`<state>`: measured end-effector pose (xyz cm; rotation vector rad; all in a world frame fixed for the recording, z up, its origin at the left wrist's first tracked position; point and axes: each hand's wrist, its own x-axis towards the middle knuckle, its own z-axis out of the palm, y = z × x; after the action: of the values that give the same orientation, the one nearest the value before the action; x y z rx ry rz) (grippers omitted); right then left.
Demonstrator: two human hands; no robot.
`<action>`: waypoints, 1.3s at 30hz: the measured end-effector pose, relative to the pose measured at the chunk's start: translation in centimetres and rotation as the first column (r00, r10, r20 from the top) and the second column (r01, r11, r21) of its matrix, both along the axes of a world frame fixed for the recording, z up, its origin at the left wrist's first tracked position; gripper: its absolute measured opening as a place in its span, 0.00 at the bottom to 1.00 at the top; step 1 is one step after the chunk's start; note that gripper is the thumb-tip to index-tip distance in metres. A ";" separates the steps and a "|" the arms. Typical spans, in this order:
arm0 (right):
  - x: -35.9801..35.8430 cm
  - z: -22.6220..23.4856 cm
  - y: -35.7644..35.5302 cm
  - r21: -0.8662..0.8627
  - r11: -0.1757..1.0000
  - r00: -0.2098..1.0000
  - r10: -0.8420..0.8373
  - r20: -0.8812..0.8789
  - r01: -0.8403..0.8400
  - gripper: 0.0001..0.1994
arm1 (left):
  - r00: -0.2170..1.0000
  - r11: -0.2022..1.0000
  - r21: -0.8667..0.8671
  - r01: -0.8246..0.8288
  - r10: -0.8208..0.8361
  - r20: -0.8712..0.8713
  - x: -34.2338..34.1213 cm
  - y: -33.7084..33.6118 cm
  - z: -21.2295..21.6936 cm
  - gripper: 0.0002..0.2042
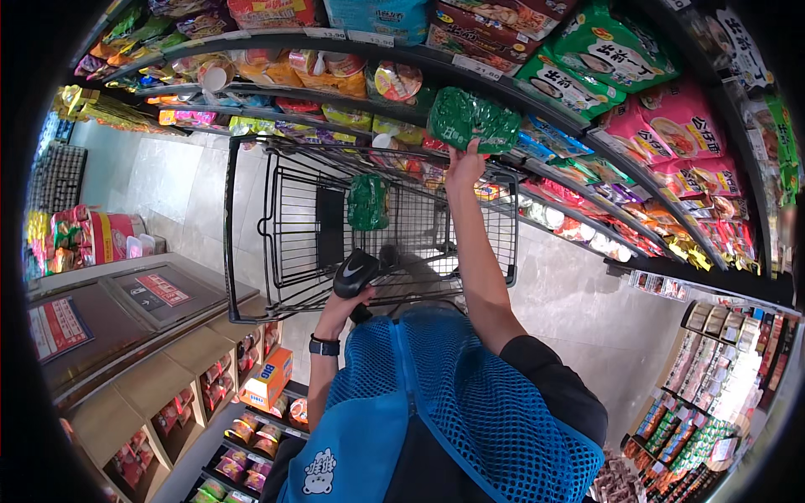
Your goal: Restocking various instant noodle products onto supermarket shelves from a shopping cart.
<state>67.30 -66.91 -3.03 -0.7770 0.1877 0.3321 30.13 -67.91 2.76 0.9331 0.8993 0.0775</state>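
My right hand reaches forward to the shelf, its fingers closed on the near edge of a green plastic pack of instant noodles. The pack is in front of the shelf edge, above the cart's far side. A second green pack lies inside the black wire shopping cart. Close to my body, my left hand is wrapped round a black handheld device with a rounded head, at the cart's near side. A dark watch is on my left wrist.
Shelves of bagged and cup noodles curve across the far side and right. To the left stands a closed grey-lidded chest, above wooden cubbies of red packs. A stocked rack is at the lower right. Grey tiled floor shows beside the cart.
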 end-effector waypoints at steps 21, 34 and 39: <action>10.9 -5.1 4.5 -0.213 0.962 0.945 0.099 -0.313 -0.171 0.10 | 1.000 1.000 -0.007 0.000 0.000 -0.008 -0.5 3.0 -1.7 0.09; -1.7 -4.5 -1.7 -0.420 0.807 0.845 0.513 0.150 -0.415 0.14 | 0.995 0.990 -0.115 -0.080 0.072 -0.074 0.0 1.9 -2.6 0.13; -9.9 -13.8 -2.5 -0.515 -0.035 0.275 0.814 -0.512 -0.857 0.21 | 0.981 0.982 -0.168 -0.089 0.058 -0.185 -2.5 1.5 -4.5 0.14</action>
<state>57.42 -69.36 -16.86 -1.7078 -0.1923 1.6126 27.64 -66.36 -1.70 0.7498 1.0897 -0.0230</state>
